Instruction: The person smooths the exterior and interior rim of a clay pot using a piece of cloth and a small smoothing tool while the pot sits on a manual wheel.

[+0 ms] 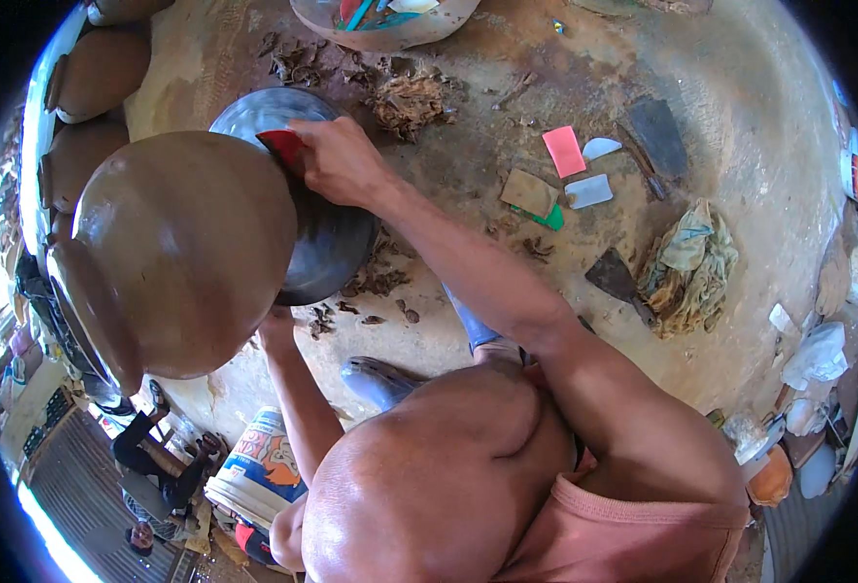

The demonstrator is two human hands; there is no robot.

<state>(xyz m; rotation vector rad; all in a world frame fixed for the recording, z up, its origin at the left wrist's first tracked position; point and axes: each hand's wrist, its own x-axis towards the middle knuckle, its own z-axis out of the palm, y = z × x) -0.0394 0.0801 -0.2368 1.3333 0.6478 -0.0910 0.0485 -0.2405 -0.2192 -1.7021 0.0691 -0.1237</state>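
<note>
A large, wet-looking brown clay pot leans over to the left, its thick rim turned toward the lower left. My right hand is closed on a flat red scraper, whose edge lies at the pot's rounded bottom. Below the pot, my left hand reaches up against its underside; the fingers are hidden behind the clay. A round grey turntable with a shiny top shows behind and to the right of the pot.
Clay scraps litter the floor. To the right lie a pink card-like piece, dark flat blades and a crumpled cloth. A basin stands at the far side, more pots at left, a bucket below. Another person is at lower left.
</note>
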